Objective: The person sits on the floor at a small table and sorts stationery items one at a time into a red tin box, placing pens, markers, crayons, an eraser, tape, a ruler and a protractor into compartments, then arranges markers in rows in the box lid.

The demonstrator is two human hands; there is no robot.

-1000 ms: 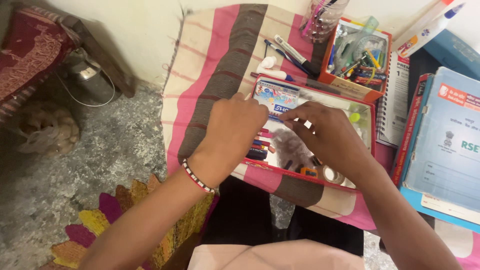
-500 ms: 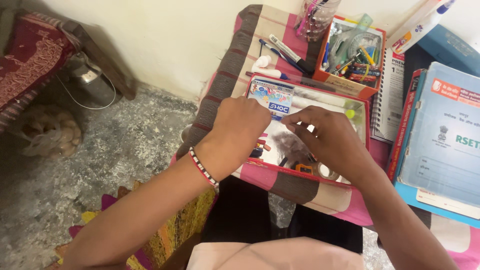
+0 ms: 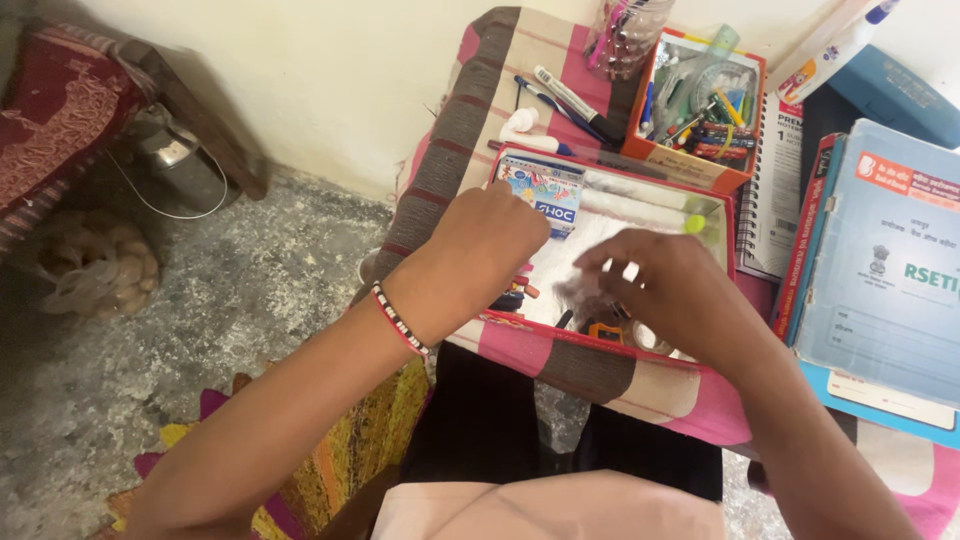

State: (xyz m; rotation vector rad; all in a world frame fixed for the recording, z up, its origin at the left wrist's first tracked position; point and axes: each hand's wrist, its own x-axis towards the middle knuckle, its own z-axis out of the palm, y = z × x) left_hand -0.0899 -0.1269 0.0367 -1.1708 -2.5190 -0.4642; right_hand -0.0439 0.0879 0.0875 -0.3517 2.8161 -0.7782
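Note:
A shallow red-rimmed tray (image 3: 612, 347) with a white lining lies on a striped pink and brown cloth (image 3: 470, 110). Both my hands are over it. My left hand (image 3: 488, 250), with a beaded band at the wrist, is knuckles-up at the tray's left side, its fingertips hidden down among crayons (image 3: 520, 293). A small blue and white packet (image 3: 545, 196) lies just beyond it. My right hand (image 3: 672, 292) hovers over the tray's near right part, fingers blurred above small stationery pieces (image 3: 603, 328). Whether either hand holds anything is not visible.
An orange box of pens and crayons (image 3: 700, 110) stands behind the tray, with loose pens (image 3: 560, 95) and a clear pen cup (image 3: 625, 30). A spiral notebook (image 3: 775, 190) and blue books (image 3: 885, 260) lie at right. Left is grey floor with a metal pot (image 3: 180, 170).
My view has shifted, so the tray sits further right in frame. My right hand has drawn back toward the tray's near edge, and my left hand stays at the left side.

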